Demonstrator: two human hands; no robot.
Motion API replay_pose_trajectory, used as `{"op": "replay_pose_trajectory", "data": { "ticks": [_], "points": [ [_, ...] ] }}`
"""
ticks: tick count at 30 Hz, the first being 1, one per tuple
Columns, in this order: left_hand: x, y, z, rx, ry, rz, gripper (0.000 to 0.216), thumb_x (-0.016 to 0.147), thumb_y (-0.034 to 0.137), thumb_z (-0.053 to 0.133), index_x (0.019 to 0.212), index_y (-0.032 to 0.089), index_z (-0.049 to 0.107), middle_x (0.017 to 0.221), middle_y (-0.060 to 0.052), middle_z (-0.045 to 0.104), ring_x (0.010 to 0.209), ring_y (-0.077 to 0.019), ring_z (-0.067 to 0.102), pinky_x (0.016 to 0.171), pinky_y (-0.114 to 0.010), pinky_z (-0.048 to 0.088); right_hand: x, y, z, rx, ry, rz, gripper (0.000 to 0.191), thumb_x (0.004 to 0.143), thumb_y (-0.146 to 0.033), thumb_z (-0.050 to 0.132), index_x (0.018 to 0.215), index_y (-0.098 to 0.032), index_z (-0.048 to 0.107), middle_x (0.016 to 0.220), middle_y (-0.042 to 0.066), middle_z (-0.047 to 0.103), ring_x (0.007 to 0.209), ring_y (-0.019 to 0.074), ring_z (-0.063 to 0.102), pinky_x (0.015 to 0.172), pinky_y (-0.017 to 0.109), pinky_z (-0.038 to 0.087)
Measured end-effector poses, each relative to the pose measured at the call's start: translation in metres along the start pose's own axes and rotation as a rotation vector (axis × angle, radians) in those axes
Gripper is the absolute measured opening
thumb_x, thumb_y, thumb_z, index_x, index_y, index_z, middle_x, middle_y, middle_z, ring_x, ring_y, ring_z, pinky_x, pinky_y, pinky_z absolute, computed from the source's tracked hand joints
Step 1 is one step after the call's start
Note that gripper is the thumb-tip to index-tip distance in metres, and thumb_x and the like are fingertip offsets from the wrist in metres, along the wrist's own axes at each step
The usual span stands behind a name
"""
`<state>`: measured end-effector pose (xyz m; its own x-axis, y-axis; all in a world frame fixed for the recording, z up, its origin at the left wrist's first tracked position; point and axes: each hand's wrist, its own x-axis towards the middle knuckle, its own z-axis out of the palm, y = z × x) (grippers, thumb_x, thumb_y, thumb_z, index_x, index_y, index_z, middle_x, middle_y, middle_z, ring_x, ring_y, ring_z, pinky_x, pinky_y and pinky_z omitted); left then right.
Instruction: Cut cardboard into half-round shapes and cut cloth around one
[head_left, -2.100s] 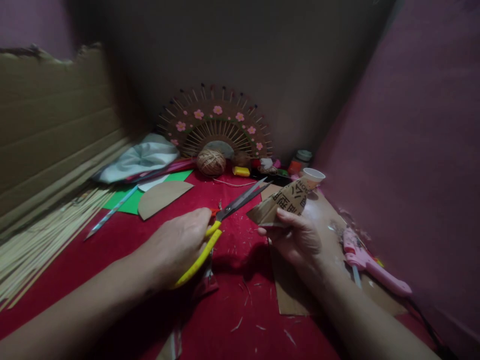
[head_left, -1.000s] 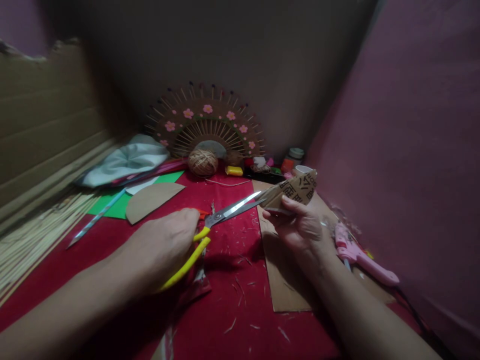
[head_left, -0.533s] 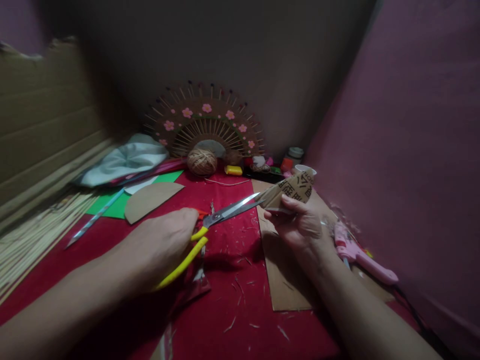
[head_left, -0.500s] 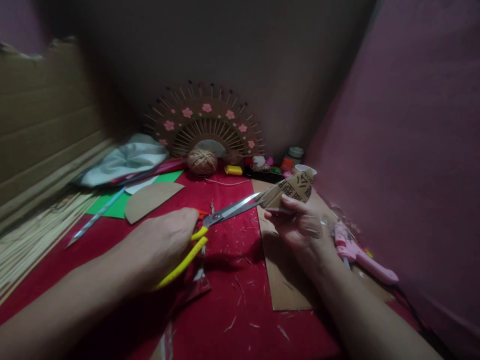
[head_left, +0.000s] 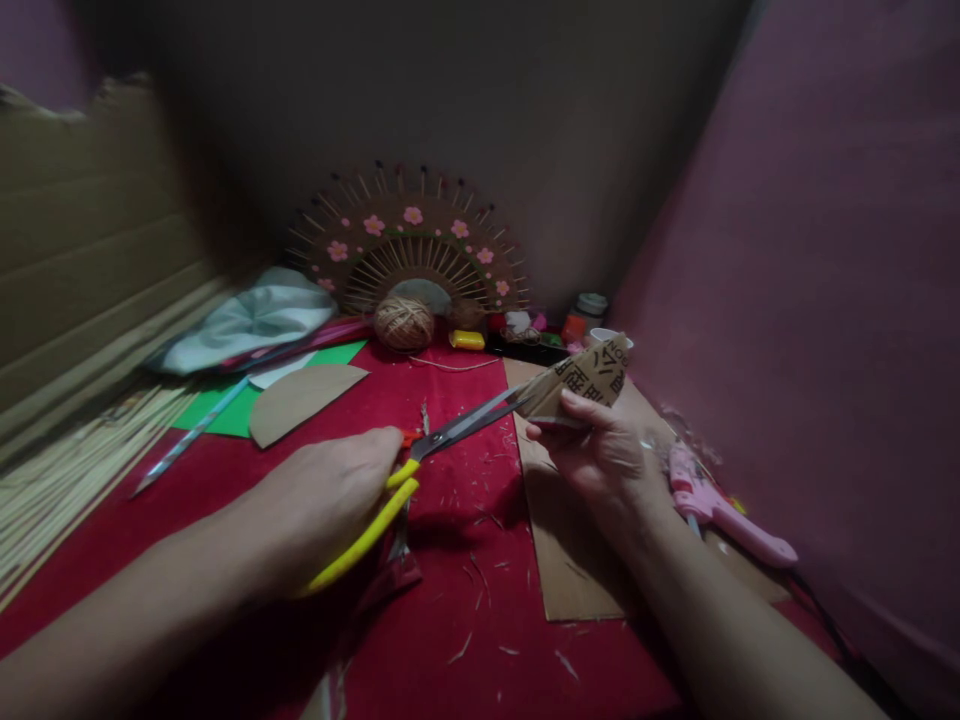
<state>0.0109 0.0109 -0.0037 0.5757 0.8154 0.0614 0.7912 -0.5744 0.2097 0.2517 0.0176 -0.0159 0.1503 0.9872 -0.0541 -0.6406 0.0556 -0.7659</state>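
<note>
My left hand is closed round the yellow handles of a pair of scissors. The blades point right and upward, and their tips meet the left edge of a piece of cardboard printed with black characters. My right hand pinches that piece, thumb on top, and holds it above the table. Beneath the right hand lies a flat cardboard sheet. A half-round cardboard piece rests on the table beyond my left hand.
Thin sticks and a pencil on green paper lie left. Behind are a twine ball and a flower-decorated fan. A pink glue gun lies right. Fibre scraps litter the red cloth.
The scissor blades have drawn closer together and the left hand has shifted slightly right. The printed cardboard stays in my right hand, nearly in place.
</note>
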Motion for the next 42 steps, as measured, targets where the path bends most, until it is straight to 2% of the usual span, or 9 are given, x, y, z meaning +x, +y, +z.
{"op": "replay_pose_trajectory", "data": {
  "ticks": [3,7,14,17,26,30,35,38,42],
  "points": [
    [0.0,0.003,-0.001,-0.009,0.021,-0.002,0.022,0.083,0.037,0.032,0.069,0.021,0.04,0.069,-0.004,0.054,0.056,-0.0161,0.048,0.052,-0.028,0.031,0.0,0.0,-0.001,-0.001,-0.003,-0.008,0.009,0.06,-0.011,0.06,0.067,-0.016,0.063,0.062,0.001,0.068,0.054,0.0172,0.063,0.054,0.032,0.055],
    [0.002,0.001,-0.002,-0.047,-0.028,0.005,0.02,0.08,0.037,0.037,0.07,0.021,0.043,0.069,-0.004,0.055,0.054,-0.0158,0.048,0.05,-0.027,0.03,-0.001,-0.001,-0.001,0.013,0.013,-0.025,0.009,0.06,-0.01,0.061,0.066,-0.016,0.062,0.062,0.001,0.068,0.056,0.0172,0.064,0.048,0.029,0.054],
    [0.004,-0.009,0.001,-0.04,-0.105,-0.024,0.02,0.082,0.036,0.036,0.073,0.02,0.044,0.07,-0.005,0.058,0.061,-0.0183,0.054,0.055,-0.029,0.035,0.0,0.0,-0.002,-0.017,-0.078,-0.046,0.015,0.063,-0.01,0.059,0.076,-0.016,0.065,0.074,0.003,0.071,0.065,0.0173,0.066,0.05,0.026,0.054],
    [0.004,-0.01,0.002,-0.019,-0.119,-0.03,0.022,0.081,0.037,0.038,0.071,0.02,0.046,0.067,-0.006,0.059,0.058,-0.0188,0.055,0.054,-0.029,0.034,0.0,0.0,-0.004,-0.005,-0.096,-0.047,0.017,0.063,-0.01,0.06,0.078,-0.015,0.065,0.075,0.002,0.071,0.065,0.0172,0.066,0.049,0.027,0.055],
    [0.003,-0.015,0.016,0.068,0.03,0.043,0.025,0.077,0.042,0.043,0.066,0.021,0.052,0.057,-0.005,0.057,0.046,-0.0173,0.048,0.046,-0.029,0.022,-0.004,0.0,0.0,-0.056,-0.107,-0.07,0.024,0.062,-0.011,0.06,0.085,-0.018,0.065,0.072,0.001,0.069,0.062,0.0187,0.065,0.051,0.032,0.055],
    [0.002,-0.013,0.016,0.109,0.052,0.049,0.024,0.076,0.041,0.044,0.068,0.021,0.053,0.06,-0.005,0.059,0.049,-0.0193,0.051,0.047,-0.029,0.02,-0.004,0.002,-0.001,-0.076,-0.1,-0.056,0.018,0.063,-0.012,0.059,0.079,-0.017,0.065,0.073,0.003,0.07,0.064,0.0183,0.064,0.053,0.031,0.055],
    [0.001,-0.007,0.008,0.199,0.005,-0.008,0.026,0.081,0.04,0.037,0.068,0.021,0.049,0.058,-0.006,0.059,0.051,-0.0214,0.054,0.046,-0.029,0.02,-0.007,0.003,0.001,-0.105,-0.149,-0.054,0.011,0.062,-0.014,0.059,0.071,-0.016,0.065,0.068,0.003,0.069,0.058,0.0177,0.063,0.048,0.029,0.053],
    [0.0,-0.006,0.005,0.176,0.069,-0.053,0.024,0.083,0.037,0.032,0.07,0.022,0.045,0.06,-0.007,0.058,0.055,-0.0241,0.055,0.047,-0.03,0.024,-0.008,0.002,0.002,-0.08,-0.134,-0.055,0.013,0.062,-0.014,0.06,0.073,-0.016,0.065,0.069,0.003,0.069,0.059,0.0175,0.064,0.048,0.029,0.053],
    [0.001,-0.006,0.003,0.018,0.124,-0.025,0.016,0.081,0.032,0.032,0.07,0.022,0.038,0.065,-0.005,0.057,0.055,-0.0189,0.052,0.051,-0.03,0.031,-0.008,0.001,0.002,-0.059,-0.147,-0.057,0.02,0.061,-0.013,0.06,0.081,-0.018,0.064,0.073,0.002,0.069,0.063,0.0182,0.064,0.053,0.031,0.055]
  ]
}}
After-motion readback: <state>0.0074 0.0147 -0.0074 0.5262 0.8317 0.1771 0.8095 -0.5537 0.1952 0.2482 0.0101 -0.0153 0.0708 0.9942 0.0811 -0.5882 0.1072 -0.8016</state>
